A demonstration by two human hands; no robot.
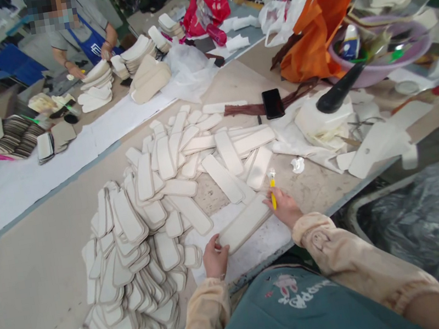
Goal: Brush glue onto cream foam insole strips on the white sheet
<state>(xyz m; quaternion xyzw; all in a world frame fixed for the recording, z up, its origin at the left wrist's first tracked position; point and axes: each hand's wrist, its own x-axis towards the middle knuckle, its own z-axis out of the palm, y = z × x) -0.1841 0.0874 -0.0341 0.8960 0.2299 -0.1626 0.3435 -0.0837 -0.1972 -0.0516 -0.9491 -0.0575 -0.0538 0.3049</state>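
A long off-white panel with rounded corners [245, 222] lies on white paper at the table's near edge. My left hand [216, 256] grips its left end between thumb and fingers. At the panel's right end is my right hand [283, 207], closed around a slim yellow-handled tool [273, 192]. The tool's pale tip points away from me, and its exact kind is unclear. Close by on the left, a big heap of similar off-white panels [134, 256] overlaps in rows. More loose panels [221, 178] are scattered beyond my hands.
A black phone [272, 104] lies beyond the panels. To the right are a white container with a black nozzle [326, 114], an orange bag [318, 26] and a purple basin [391, 67]. Across the table a person in a blue apron [89, 40] handles stacked panels.
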